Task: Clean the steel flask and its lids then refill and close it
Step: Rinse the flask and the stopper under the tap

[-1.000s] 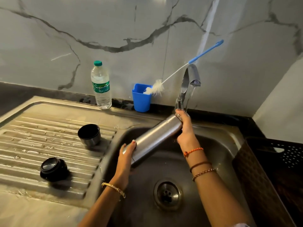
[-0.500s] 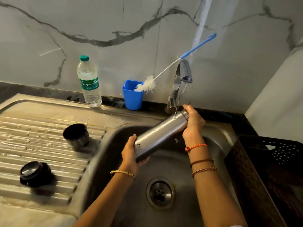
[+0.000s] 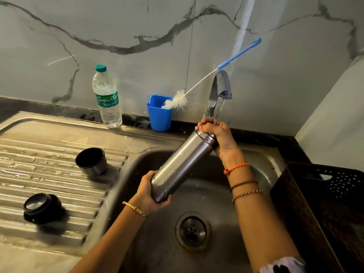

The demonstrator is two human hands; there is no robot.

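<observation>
Ribbed steel drainboard (image 3: 49, 170): black round inner lid (image 3: 40, 206) near its front left edge, black-lined steel cup lid (image 3: 91, 160) open side up closer to the basin edge. Clear plastic water bottle with green cap (image 3: 107, 97) upright on the back ledge, blue plastic cup (image 3: 159, 113) right of it holding a white-bristled bottle brush with blue handle (image 3: 197, 85) that leans right. Left hand (image 3: 148, 196) wraps fingers round the base of the cylindrical steel flask (image 3: 182, 164). Flask tilted over the steel sink basin (image 3: 212, 196), mouth up-right under the chrome tap (image 3: 219, 89), water running. Right hand (image 3: 218, 135) clamped on flask neck. Dark perforated plastic basket (image 3: 331, 194) at right edge of sink.
</observation>
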